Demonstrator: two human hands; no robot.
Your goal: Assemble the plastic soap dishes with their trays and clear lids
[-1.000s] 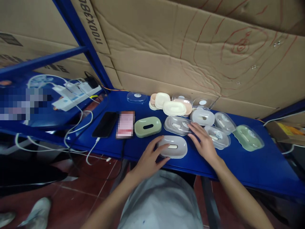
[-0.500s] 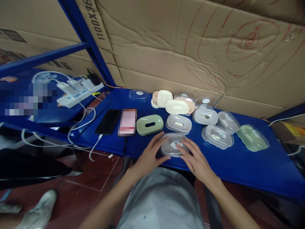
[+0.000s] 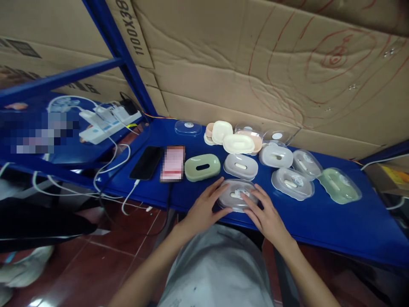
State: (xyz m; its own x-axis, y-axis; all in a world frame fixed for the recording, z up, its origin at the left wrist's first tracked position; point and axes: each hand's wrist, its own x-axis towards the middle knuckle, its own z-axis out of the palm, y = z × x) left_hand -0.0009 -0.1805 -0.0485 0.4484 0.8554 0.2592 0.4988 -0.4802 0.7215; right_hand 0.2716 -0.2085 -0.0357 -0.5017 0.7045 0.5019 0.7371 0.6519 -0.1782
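Right in front of me on the blue shelf lies an oval grey soap box [image 3: 230, 198] under a clear lid with a round sticker. My left hand [image 3: 207, 207] grips its left end, thumb at the near edge and fingers at the far edge. My right hand [image 3: 263, 209] holds the right end, with some fingertips resting on the lid near the sticker. Just beyond are an open grey soap box [image 3: 240, 165] with a pale oblong piece in its slot, and a green soap box [image 3: 202, 167] with a dark slot.
Lidded grey boxes [image 3: 292, 184] and a green lidded box [image 3: 340, 186] stand to the right. Cream trays [image 3: 238, 143] and clear lids [image 3: 188, 127] lie at the back against cardboard [image 3: 217, 64]. Leftward are two phones [image 3: 146, 163] and a power strip [image 3: 110, 127] with cables.
The sticker and pale piece on the held box show differently between my fingers, with the pale piece now more visible. Both hands keep their grip. At lower left, another person's shoe has shifted left.
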